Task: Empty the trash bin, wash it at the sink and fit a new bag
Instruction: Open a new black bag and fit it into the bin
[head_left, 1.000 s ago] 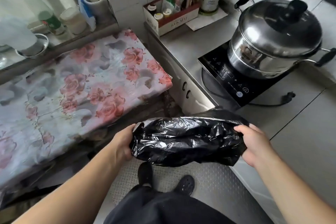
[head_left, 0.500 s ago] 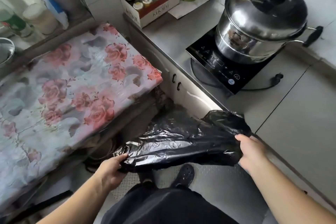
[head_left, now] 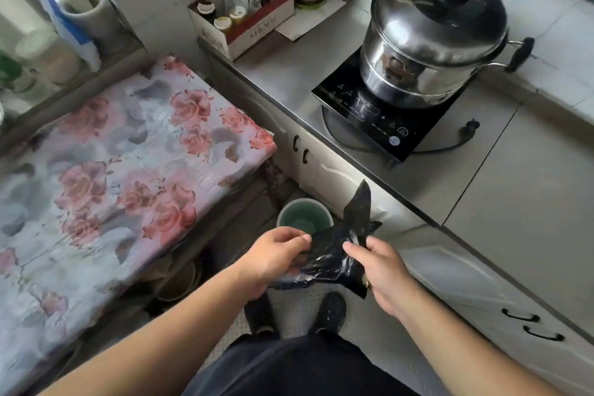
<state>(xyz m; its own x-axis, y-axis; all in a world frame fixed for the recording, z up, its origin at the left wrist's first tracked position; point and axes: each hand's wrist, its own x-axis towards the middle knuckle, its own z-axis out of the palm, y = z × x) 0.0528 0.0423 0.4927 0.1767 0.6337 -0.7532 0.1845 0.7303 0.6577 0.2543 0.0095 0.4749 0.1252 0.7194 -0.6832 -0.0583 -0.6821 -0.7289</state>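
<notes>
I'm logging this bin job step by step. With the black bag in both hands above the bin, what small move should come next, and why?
Probably pull the hands apart to find and open the bag's mouth. The left hand and right hand both pinch the black bag, which is bunched and twisted, while the green bin stands unlined on the floor just beyond it.

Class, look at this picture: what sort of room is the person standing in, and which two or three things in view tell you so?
Most likely a small home kitchen. A lidded steel pot sits on an induction hob on the counter, and a box of seasoning bottles stands against the tiled wall.
</notes>
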